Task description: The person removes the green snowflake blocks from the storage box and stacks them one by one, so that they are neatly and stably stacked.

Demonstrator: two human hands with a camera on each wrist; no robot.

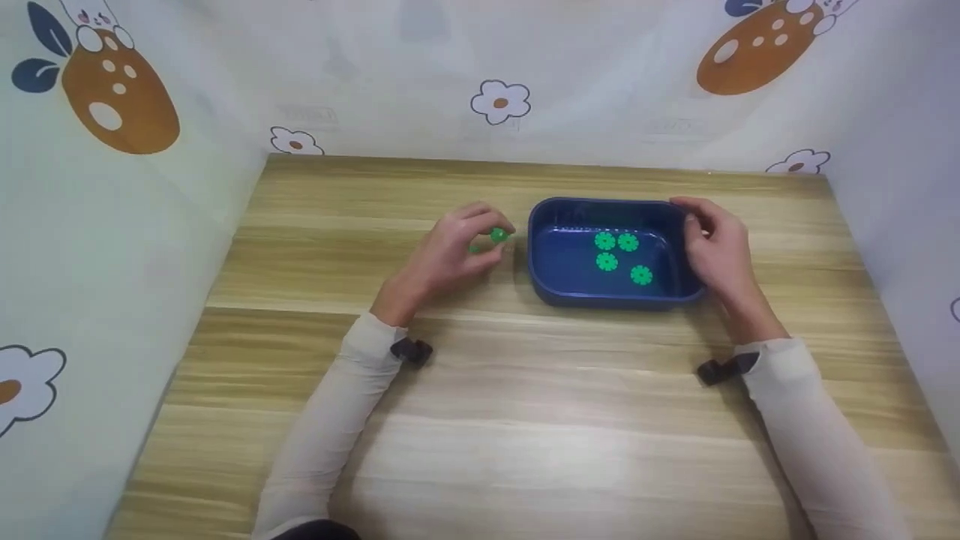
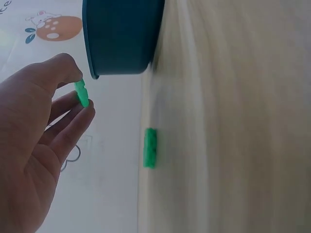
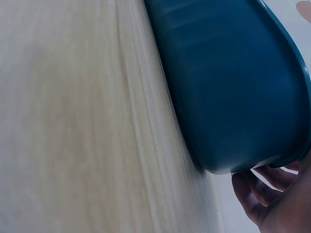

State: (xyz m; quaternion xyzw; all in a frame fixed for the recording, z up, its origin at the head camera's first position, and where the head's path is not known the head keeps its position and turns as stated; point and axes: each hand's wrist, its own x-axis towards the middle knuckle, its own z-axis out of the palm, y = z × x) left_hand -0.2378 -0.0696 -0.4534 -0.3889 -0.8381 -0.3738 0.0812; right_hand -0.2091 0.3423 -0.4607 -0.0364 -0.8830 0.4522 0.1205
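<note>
My left hand point(image 1: 457, 247) pinches a small green notched disc point(image 1: 498, 235) between thumb and fingertips, left of a dark blue bin point(image 1: 615, 301). In the left wrist view the pinched disc point(image 2: 82, 93) is raised above the table. Below that hand a second green piece point(image 2: 150, 148) lies on the table, mostly hidden by the hand in the head view. At the bin's right end, my right hand point(image 1: 716, 244) grips the rim and wall. Several green discs point(image 1: 607, 262) lie flat inside the bin. The right wrist view shows fingers point(image 3: 250, 194) against the bin's end wall.
The wooden table point(image 1: 525, 420) extends in front of the bin and to both sides. A white wall covering point(image 1: 405, 90) with flower and orange fruit-like prints rises behind the table and at both sides. Small black devices are strapped at both wrists.
</note>
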